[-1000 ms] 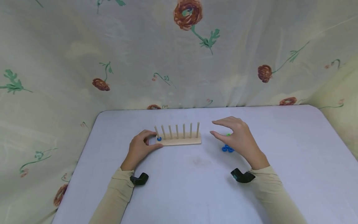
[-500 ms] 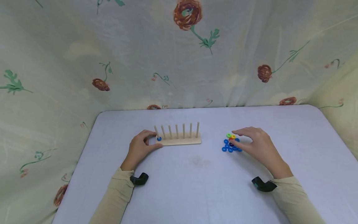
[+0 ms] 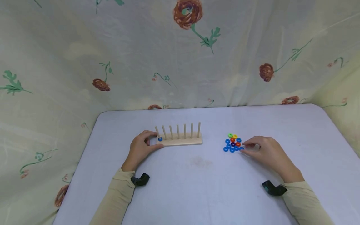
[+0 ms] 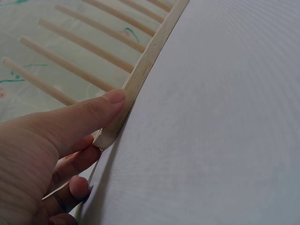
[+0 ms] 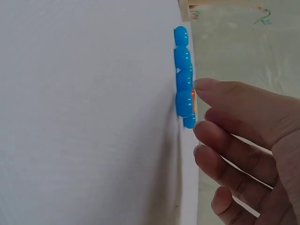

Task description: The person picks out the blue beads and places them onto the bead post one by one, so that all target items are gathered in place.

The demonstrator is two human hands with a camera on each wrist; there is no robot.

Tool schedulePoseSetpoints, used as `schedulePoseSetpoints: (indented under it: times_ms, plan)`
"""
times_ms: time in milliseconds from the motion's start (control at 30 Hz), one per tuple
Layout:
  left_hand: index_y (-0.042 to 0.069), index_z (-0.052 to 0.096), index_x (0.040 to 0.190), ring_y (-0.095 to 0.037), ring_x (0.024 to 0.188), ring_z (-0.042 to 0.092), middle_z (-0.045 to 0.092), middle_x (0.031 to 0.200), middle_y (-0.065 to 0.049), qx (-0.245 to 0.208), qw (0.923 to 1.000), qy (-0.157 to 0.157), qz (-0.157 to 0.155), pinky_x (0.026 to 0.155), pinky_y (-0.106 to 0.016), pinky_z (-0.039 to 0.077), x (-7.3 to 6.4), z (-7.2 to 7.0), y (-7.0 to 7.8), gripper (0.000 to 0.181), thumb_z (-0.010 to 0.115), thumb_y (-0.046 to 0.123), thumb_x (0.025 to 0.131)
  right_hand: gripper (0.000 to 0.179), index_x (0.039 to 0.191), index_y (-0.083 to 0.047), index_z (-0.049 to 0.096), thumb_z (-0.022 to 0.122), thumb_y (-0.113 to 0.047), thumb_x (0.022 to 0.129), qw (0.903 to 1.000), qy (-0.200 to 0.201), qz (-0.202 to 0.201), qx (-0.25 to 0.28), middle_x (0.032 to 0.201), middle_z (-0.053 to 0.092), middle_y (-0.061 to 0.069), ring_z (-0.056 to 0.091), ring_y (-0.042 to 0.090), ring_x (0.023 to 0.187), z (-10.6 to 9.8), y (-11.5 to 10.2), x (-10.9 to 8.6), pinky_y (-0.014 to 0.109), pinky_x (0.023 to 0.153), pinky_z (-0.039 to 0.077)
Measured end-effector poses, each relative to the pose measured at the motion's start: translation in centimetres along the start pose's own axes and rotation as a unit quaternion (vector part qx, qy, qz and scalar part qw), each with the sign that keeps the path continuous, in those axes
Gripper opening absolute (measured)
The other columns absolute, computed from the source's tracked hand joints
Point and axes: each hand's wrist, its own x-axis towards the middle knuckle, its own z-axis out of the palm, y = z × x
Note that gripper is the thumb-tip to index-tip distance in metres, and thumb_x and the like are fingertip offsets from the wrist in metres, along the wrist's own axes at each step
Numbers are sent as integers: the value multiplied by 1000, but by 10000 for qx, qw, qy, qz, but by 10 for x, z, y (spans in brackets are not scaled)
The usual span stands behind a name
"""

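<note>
My left hand (image 3: 139,150) grips the left end of a wooden peg rack (image 3: 182,142). In the left wrist view the thumb lies along the front of the base, and fingers curl at its end. A blue ring (image 3: 160,139) sits low on the leftmost peg. At the right edge of a cluster of small rings, my right hand (image 3: 265,153) holds its thumb and fingers apart, close to a blue ring (image 3: 241,149). In the right wrist view the fingertips hover beside the blue rings (image 5: 184,103); a gap shows between thumb and index finger.
Green (image 3: 230,135), yellow (image 3: 235,137), red (image 3: 232,139) and dark purple (image 3: 233,144) rings lie among several blue ones. A white-covered table (image 3: 197,193) ends at a flowered curtain (image 3: 135,62). Each wrist wears a black device (image 3: 274,188).
My right hand has moved right and toward the near side, from left of the rings to their right edge, uncovering them. Its fingers have drawn closer together. The left hand stays on the rack.
</note>
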Motion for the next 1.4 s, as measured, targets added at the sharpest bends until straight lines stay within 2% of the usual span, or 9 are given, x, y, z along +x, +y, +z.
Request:
schedulePoseSetpoints:
  times_ms: [200,467,733,933,1100,1400]
  plan:
    - [15,75,120,-14,69,47,60,89,-2,-9,10000,31,72,60,-25,35,2,-1,1,53,93,37,75,26,103,-11,81,88,-26,83,9992,-329,197,138,93,78,1,69,21,88,5,5,1,49,85,57]
    - [16,75,120,-14,70,47,61,91,-1,18,10000,9,30,60,-25,35,2,-1,1,53,93,37,75,21,102,-11,81,87,-22,84,9993,-320,141,131,89,76,-3,65,13,83,8,8,4,34,78,56]
    - [16,75,119,-14,70,47,62,93,-1,18,10000,21,14,61,-25,36,2,0,1,53,93,38,75,19,102,-13,80,85,-21,87,9988,-412,194,157,86,72,-5,61,13,81,8,8,4,29,75,52]
    - [16,75,120,-14,70,48,63,95,-1,-17,10000,13,-8,61,-25,36,2,-1,1,54,93,38,75,22,106,-13,79,85,-21,86,9995,-231,168,95,77,65,-5,54,15,74,6,4,2,26,66,44]
    - [16,75,120,-14,71,47,64,95,-1,5,10000,0,-25,61,-25,36,2,-1,1,54,93,39,75,23,106,-12,80,86,-17,84,10000,-50,21,49,77,66,-4,54,14,72,7,2,2,26,66,44]
    - [15,75,120,-13,69,47,61,90,-2,36,10000,16,63,60,-25,36,0,0,-1,53,93,38,75,23,106,-12,81,86,-15,84,9999,39,-118,30,77,66,-5,52,11,70,8,4,2,25,65,42]
